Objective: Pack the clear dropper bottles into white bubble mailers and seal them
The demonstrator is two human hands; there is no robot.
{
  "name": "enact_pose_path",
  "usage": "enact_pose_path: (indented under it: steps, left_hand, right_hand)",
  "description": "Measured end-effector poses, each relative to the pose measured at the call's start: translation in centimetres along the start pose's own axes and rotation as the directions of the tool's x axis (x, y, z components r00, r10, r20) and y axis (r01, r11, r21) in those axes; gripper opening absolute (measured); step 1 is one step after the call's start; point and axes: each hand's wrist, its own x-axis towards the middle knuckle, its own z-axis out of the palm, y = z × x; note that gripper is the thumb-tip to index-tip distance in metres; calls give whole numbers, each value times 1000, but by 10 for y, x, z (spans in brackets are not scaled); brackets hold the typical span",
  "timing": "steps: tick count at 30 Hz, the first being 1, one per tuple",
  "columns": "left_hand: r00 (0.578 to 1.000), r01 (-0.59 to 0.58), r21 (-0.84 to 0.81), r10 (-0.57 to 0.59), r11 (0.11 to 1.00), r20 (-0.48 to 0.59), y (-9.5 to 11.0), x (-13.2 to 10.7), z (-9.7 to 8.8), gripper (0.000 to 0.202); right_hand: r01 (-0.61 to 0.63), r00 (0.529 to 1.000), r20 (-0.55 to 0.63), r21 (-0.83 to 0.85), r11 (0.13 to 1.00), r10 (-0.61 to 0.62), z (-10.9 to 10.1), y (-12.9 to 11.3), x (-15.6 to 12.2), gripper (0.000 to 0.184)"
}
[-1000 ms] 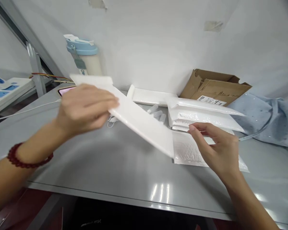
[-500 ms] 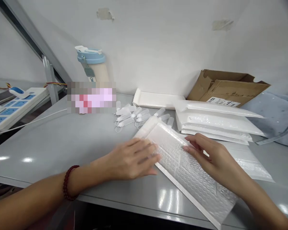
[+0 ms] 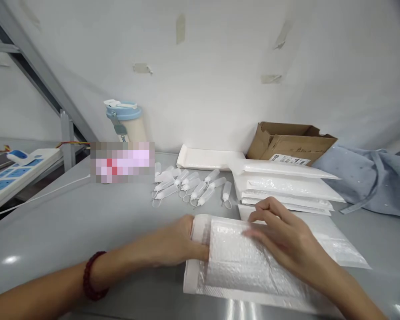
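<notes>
A white bubble mailer (image 3: 243,262) is held just over the front of the grey table, its flap end to the left. My left hand (image 3: 183,242) is closed on that end, thumb over the front at the flap and the other fingers hidden behind. Above the upper edge, my right hand (image 3: 283,238) has its thumb and fingers apart, the thumb tip blurred over the bubble surface. Several small clear plastic tubes with thin loops (image 3: 198,189) lie beyond the mailer.
Behind my right hand is a stack of white mailers (image 3: 286,184), with a flat mailer (image 3: 340,240) below it. A cardboard box (image 3: 290,142), blue cloth (image 3: 380,182) and white mailer (image 3: 210,159) are at the back. A tumbler (image 3: 125,118) and power strip (image 3: 16,175) stand left.
The mailer has turned from slanting to nearly level across my view. My left hand, which lay spread over it, now grips its flap end. The camera view has tilted up.
</notes>
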Motion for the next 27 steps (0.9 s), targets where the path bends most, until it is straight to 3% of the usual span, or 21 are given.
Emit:
enact_pose_path:
  steps: [3,5,8,12,13,15,17,18,19,21,23,27]
  left_hand:
    - [999,-51,-191,48,980,-20,-11,13,16,22]
    - [995,-59,-205,42,977,-88,-16,19,23,21]
    - [992,-76,-194,55,978,-110,-17,25,25,24]
    - [999,-44,-86,45,995,8,-3,30,11,24]
    - [999,-40,-37,39,999,-6,2,32,5,28]
    - [982,-69,133,91,989,-164,10,35,-9,41]
    - [908,-40,439,216,897,-359,15,40,-22,42]
    - [873,24,597,275,802,-404,14,43,-27,39]
    - [857,93,716,310,692,-412,12,45,-30,36]
    - [867,183,834,314,520,-386,5,49,-34,31]
    - [881,201,853,292,481,-373,-1,51,-34,27]
    - [888,159,826,287,540,-359,-4,40,-34,25]
  right_hand:
    - [117,984,147,-81,990,-104,7,-11,-2,79]
    - [200,958,235,-149,968,-162,16,-17,-4,100]
    - [215,954,257,-226,950,-154,25,-20,-6,95]
    - [115,978,196,-199,973,-75,21,-19,-6,80]
    - [81,984,173,-179,980,-49,18,-19,-6,76]
    - [15,992,130,-147,989,4,14,-19,-6,71]
    - [-21,994,107,-126,992,35,13,-20,-6,68]
    - [-29,994,101,-118,993,41,14,-20,-6,68]
    - [-36,994,96,-113,993,47,16,-21,-6,69]
    - [-46,993,104,-102,994,57,20,-21,-5,73]
    - [-53,991,115,-92,994,64,24,-20,-3,77]
    - [-96,983,149,-95,991,110,25,-16,-3,82]
